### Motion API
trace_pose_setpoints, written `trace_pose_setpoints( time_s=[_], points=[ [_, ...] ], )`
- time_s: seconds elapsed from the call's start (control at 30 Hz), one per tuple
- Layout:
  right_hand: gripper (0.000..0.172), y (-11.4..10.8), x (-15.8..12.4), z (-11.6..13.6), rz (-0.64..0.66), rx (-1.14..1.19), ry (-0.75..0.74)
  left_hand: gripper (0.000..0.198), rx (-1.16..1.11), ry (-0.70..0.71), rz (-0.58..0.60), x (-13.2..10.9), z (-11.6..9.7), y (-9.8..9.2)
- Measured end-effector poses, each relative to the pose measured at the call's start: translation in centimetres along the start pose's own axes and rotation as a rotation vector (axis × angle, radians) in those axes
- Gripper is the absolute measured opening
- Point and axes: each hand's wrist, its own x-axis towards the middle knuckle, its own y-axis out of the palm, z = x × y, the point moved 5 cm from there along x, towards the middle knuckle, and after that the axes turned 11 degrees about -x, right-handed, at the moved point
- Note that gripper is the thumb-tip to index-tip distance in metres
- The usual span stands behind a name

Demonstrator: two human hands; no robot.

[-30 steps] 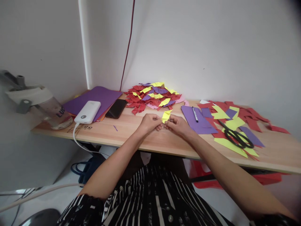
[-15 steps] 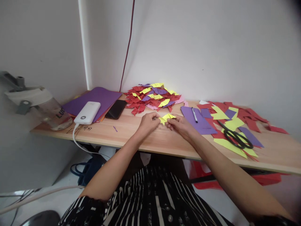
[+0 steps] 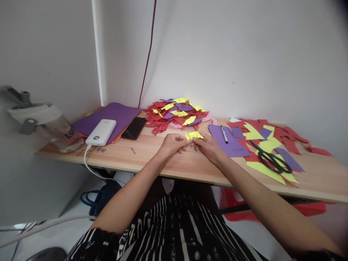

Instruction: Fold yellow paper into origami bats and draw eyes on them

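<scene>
Between my two hands is a small folded piece of yellow paper point(image 3: 194, 135), creased along its length, just above the table. My left hand point(image 3: 173, 143) is closed with its fingertips at the paper's left end and lower edge. On the other side, my right hand point(image 3: 206, 144) pinches the paper, its thumb on the near face. Some fingertips of both hands are hidden behind one another and the paper. Behind the hands lies a pile of folded paper pieces point(image 3: 174, 115) in red, yellow, purple and pink.
At right lie black-handled scissors point(image 3: 273, 161), a pen point(image 3: 224, 134) on a purple sheet point(image 3: 231, 146), and red paper scraps point(image 3: 292, 136). At left are a phone point(image 3: 134, 128), a white power bank point(image 3: 101, 132) with cable, purple sheets point(image 3: 119, 110) and a bottle point(image 3: 58, 132).
The yellow paper has turned so its lower part is now hidden by my fingers. My left hand has moved slightly right, bringing both hands' fingertips together below the paper.
</scene>
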Motion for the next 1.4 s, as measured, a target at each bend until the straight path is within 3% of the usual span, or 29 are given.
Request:
trace_pose_setpoints(
  time_s=[0.17,0.6,1.07,1.4],
  points=[
    [0.034,0.2,-0.1,0.2,0.007,-0.006,-0.004,0.029,-0.014,0.002,-0.047,0.2,0.2,-0.1],
    [0.034,0.1,-0.1,0.2,0.009,0.009,-0.009,0.005,-0.054,0.002,-0.101,-0.1,-0.6,-0.4],
    [0.03,-0.1,-0.1,0.2,0.01,0.025,0.041,0.007,-0.112,0.178,-0.295,0.2,-1.3,-2.4],
    [0.031,-0.1,0.0,0.0,0.034,0.06,0.041,0.011,-0.19,0.218,-0.236,-0.2,-1.9,-1.5]
  ],
)
